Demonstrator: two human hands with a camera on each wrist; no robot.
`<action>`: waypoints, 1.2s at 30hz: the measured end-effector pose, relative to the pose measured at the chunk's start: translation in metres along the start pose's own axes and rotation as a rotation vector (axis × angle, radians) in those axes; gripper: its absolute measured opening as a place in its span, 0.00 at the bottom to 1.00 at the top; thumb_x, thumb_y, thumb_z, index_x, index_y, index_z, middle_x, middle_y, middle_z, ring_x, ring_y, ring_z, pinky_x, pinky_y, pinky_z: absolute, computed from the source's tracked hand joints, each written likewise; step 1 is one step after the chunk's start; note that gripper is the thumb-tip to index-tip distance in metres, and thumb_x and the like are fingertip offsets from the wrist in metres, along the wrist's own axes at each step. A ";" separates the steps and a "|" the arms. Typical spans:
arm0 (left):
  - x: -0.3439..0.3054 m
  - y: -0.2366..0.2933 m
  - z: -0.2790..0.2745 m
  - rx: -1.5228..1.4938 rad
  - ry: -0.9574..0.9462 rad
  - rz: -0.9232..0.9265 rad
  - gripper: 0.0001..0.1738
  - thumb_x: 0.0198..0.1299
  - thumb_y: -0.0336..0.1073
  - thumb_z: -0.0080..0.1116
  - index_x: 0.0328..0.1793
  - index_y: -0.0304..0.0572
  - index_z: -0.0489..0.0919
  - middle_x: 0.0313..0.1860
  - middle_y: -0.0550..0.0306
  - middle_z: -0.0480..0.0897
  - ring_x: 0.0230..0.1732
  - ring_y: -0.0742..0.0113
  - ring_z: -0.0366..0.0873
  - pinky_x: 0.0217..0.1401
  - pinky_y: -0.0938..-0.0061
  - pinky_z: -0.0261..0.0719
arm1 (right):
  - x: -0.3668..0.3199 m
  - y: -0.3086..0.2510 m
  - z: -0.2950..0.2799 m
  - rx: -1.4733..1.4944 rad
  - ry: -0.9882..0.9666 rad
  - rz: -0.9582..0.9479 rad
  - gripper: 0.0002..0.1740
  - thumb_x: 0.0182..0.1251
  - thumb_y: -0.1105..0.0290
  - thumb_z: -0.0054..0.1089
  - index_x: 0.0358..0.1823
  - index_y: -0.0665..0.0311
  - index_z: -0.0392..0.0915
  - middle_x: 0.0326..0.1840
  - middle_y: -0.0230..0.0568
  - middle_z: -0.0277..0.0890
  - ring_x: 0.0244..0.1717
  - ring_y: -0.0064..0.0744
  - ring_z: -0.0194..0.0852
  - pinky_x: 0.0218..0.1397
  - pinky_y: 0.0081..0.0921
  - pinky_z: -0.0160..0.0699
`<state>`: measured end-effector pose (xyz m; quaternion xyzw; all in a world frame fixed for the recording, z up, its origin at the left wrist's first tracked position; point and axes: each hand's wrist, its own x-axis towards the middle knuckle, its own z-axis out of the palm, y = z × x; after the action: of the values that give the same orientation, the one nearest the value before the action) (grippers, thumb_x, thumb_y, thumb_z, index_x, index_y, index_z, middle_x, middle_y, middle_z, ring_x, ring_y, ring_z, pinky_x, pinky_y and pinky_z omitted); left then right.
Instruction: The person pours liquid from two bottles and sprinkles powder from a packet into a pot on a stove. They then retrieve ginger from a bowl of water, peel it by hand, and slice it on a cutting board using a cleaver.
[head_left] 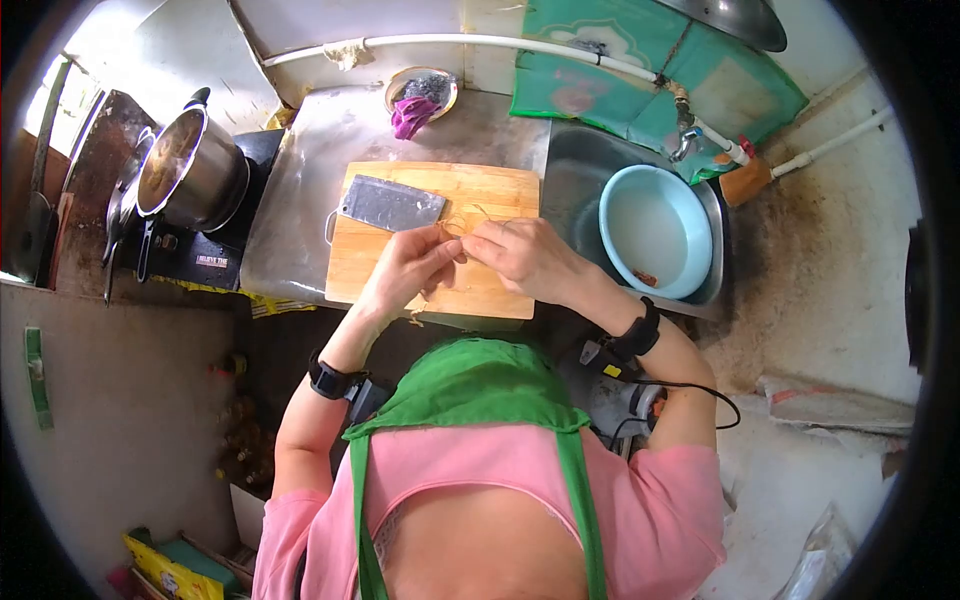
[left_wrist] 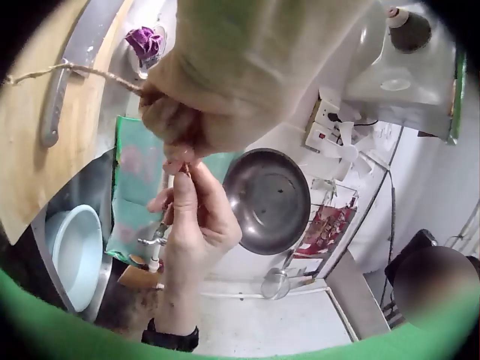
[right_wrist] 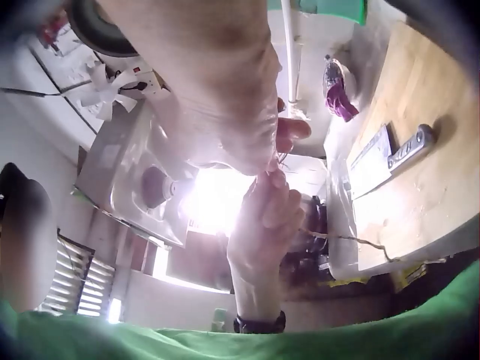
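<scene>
Both hands meet over the wooden cutting board (head_left: 500, 190), fingertips together. My left hand (head_left: 415, 262) pinches a thin brown root-like strand (left_wrist: 97, 73); its long end trails out past the hand and also shows as a strand (right_wrist: 352, 238) in the right wrist view. The right hand (head_left: 525, 258) has thumb and forefinger pinched on the same strand, right against the left fingertips. Just behind the hands, a cleaver (head_left: 388, 202) lies flat on the board, its handle (left_wrist: 52, 112) showing in the left wrist view.
On the right, a light blue basin (head_left: 655, 190) stands in the steel sink (head_left: 575, 160), below a tap (head_left: 686, 140). A bowl (head_left: 447, 80) with a purple cloth (head_left: 412, 117) sits behind the board. At the left, a steel pot (head_left: 185, 165) stands on a black cooker (head_left: 225, 245).
</scene>
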<state>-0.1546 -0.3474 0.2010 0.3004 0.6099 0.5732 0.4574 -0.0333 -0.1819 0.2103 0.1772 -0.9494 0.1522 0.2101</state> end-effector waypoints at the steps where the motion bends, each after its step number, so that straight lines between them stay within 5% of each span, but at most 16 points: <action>1: 0.002 -0.003 -0.004 0.048 0.001 0.002 0.14 0.66 0.40 0.53 0.35 0.35 0.78 0.18 0.67 0.72 0.19 0.82 0.63 0.22 0.84 0.60 | 0.001 0.000 -0.001 -0.002 -0.001 -0.002 0.12 0.52 0.76 0.56 0.39 0.68 0.75 0.33 0.40 0.71 0.30 0.36 0.77 0.30 0.30 0.79; 6: 0.002 -0.006 0.003 0.398 0.168 0.181 0.11 0.63 0.34 0.55 0.32 0.33 0.78 0.18 0.66 0.71 0.22 0.81 0.64 0.24 0.81 0.62 | 0.000 0.011 -0.011 -0.148 -0.037 -0.050 0.12 0.52 0.76 0.58 0.40 0.65 0.76 0.36 0.38 0.74 0.27 0.35 0.76 0.29 0.30 0.78; 9: 0.003 0.004 0.014 0.383 0.205 0.119 0.11 0.63 0.34 0.54 0.31 0.32 0.76 0.18 0.64 0.72 0.23 0.81 0.64 0.25 0.80 0.63 | -0.005 0.029 -0.008 -0.172 -0.136 -0.098 0.12 0.53 0.76 0.58 0.41 0.65 0.76 0.39 0.39 0.75 0.26 0.35 0.76 0.29 0.30 0.78; 13: 0.012 -0.009 0.033 0.190 0.294 0.138 0.11 0.65 0.34 0.53 0.31 0.34 0.75 0.20 0.68 0.71 0.22 0.83 0.62 0.23 0.83 0.60 | -0.004 0.035 0.010 -0.147 -0.029 0.024 0.10 0.55 0.77 0.57 0.40 0.67 0.76 0.37 0.42 0.76 0.24 0.35 0.75 0.28 0.26 0.76; 15: 0.019 -0.008 0.044 0.057 0.306 0.135 0.11 0.65 0.35 0.53 0.32 0.35 0.75 0.20 0.70 0.69 0.22 0.84 0.60 0.23 0.84 0.58 | -0.001 0.029 0.028 0.393 0.369 0.295 0.07 0.60 0.76 0.56 0.39 0.68 0.77 0.29 0.37 0.75 0.22 0.26 0.72 0.25 0.20 0.71; 16: 0.021 -0.007 0.048 -0.080 0.310 0.131 0.11 0.66 0.35 0.52 0.33 0.36 0.75 0.21 0.72 0.68 0.21 0.85 0.59 0.22 0.86 0.56 | -0.001 0.025 0.036 0.403 0.363 0.286 0.07 0.60 0.76 0.56 0.39 0.68 0.77 0.29 0.37 0.75 0.22 0.26 0.72 0.25 0.20 0.71; 18: 0.023 -0.007 0.049 -0.081 0.322 0.116 0.11 0.67 0.36 0.52 0.33 0.38 0.75 0.21 0.73 0.67 0.21 0.87 0.57 0.21 0.88 0.52 | 0.000 0.015 0.041 0.984 0.506 0.651 0.07 0.65 0.75 0.53 0.41 0.68 0.77 0.26 0.29 0.75 0.22 0.16 0.68 0.25 0.15 0.67; 19: 0.024 -0.009 0.048 -0.067 0.341 0.126 0.11 0.67 0.36 0.52 0.33 0.39 0.75 0.21 0.73 0.67 0.21 0.87 0.57 0.21 0.88 0.53 | -0.005 0.019 0.032 1.121 0.379 0.709 0.08 0.65 0.78 0.51 0.43 0.67 0.77 0.32 0.30 0.77 0.24 0.15 0.70 0.26 0.15 0.69; 24: 0.015 0.027 0.041 -0.150 0.399 -0.017 0.14 0.68 0.40 0.50 0.31 0.41 0.74 0.17 0.74 0.64 0.18 0.86 0.56 0.20 0.86 0.50 | -0.002 0.038 -0.018 1.193 0.445 0.563 0.11 0.65 0.76 0.55 0.48 0.66 0.76 0.34 0.29 0.76 0.19 0.12 0.63 0.23 0.13 0.66; 26: 0.017 0.047 0.020 -0.414 0.357 0.138 0.13 0.70 0.39 0.46 0.33 0.41 0.72 0.16 0.71 0.59 0.17 0.82 0.52 0.19 0.83 0.47 | 0.000 0.052 -0.026 1.230 0.596 0.602 0.11 0.64 0.75 0.57 0.47 0.64 0.78 0.31 0.25 0.73 0.18 0.09 0.59 0.22 0.11 0.61; 28: 0.022 0.067 0.010 -0.535 0.307 0.244 0.14 0.71 0.40 0.43 0.35 0.40 0.72 0.17 0.70 0.57 0.18 0.81 0.51 0.20 0.82 0.48 | -0.004 0.049 -0.008 1.144 0.189 0.696 0.10 0.62 0.72 0.61 0.45 0.63 0.80 0.26 0.22 0.69 0.19 0.06 0.54 0.21 0.10 0.55; 30: 0.027 0.083 0.003 -0.599 0.274 0.280 0.14 0.71 0.41 0.43 0.36 0.41 0.72 0.18 0.70 0.58 0.19 0.80 0.51 0.20 0.82 0.48 | 0.001 0.027 0.008 1.112 0.080 0.592 0.15 0.58 0.66 0.66 0.44 0.64 0.80 0.17 0.20 0.62 0.18 0.09 0.55 0.22 0.13 0.55; 33: 0.034 0.092 -0.007 -0.722 0.168 0.339 0.13 0.71 0.41 0.43 0.36 0.42 0.71 0.19 0.70 0.60 0.20 0.80 0.51 0.21 0.82 0.49 | 0.011 0.020 0.018 1.025 0.004 0.530 0.12 0.57 0.69 0.66 0.42 0.64 0.80 0.17 0.29 0.67 0.17 0.16 0.63 0.22 0.18 0.62; 36: 0.030 0.090 -0.029 -0.816 0.023 0.330 0.13 0.71 0.41 0.42 0.37 0.42 0.71 0.21 0.67 0.65 0.22 0.77 0.58 0.24 0.81 0.57 | 0.027 0.024 0.012 0.585 0.037 0.493 0.08 0.56 0.72 0.64 0.37 0.65 0.79 0.21 0.38 0.72 0.19 0.23 0.72 0.24 0.24 0.69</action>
<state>-0.2063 -0.3186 0.2799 0.1821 0.2824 0.8359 0.4341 -0.0701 -0.1724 0.2073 -0.0070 -0.8759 0.4660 0.1247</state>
